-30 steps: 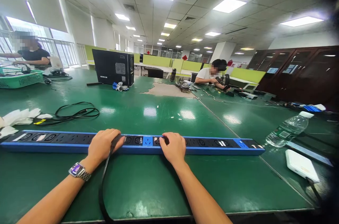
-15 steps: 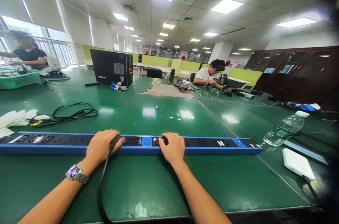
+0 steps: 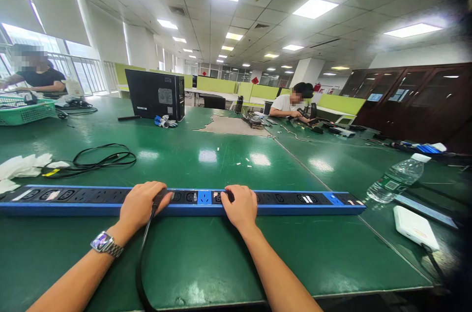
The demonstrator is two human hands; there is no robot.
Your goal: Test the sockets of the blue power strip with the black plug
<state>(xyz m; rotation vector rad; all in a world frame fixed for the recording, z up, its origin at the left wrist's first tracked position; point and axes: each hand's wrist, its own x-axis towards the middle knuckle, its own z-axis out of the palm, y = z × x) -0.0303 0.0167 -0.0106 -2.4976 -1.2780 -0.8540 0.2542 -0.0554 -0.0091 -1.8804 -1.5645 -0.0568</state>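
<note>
Right across the near part of the glossy green table (image 3: pixel 206 258) lies a long blue power strip with a black socket face (image 3: pixel 287 202), running from the left edge to well past the middle. Both of the person's hands rest on it. The left hand (image 3: pixel 142 203), with a metal-banded wristwatch (image 3: pixel 106 244) on its wrist, is clenched around a black plug (image 3: pixel 159 198) seated in the strip (the fingers curl over the top, thumb toward the right); from that plug a thick black cable (image 3: pixel 142 258) drops toward the near table edge. The right hand (image 3: pixel 240 206) lies just right of the strip's blue middle section, fingers bent and pressing down on the socket face; it grips nothing that I can make out.

Farther left, a coil of thin black cable (image 3: pixel 105 158) sits beside some crumpled white cloth (image 3: pixel 24 165). To the right, near the strip's end, a clear plastic water bottle with a white cap (image 3: pixel 398 179) lies on its side, and a flat white rectangular device (image 3: pixel 415 227) rests nearer. At the far side stands a black computer case (image 3: pixel 155 94), with a green plastic basket (image 3: pixel 25 111) at far left. 2 other people sit at the far ends, 1 in a dark shirt (image 3: pixel 40 78) on the left and 1 in a white shirt (image 3: pixel 285 104) beyond the middle.
</note>
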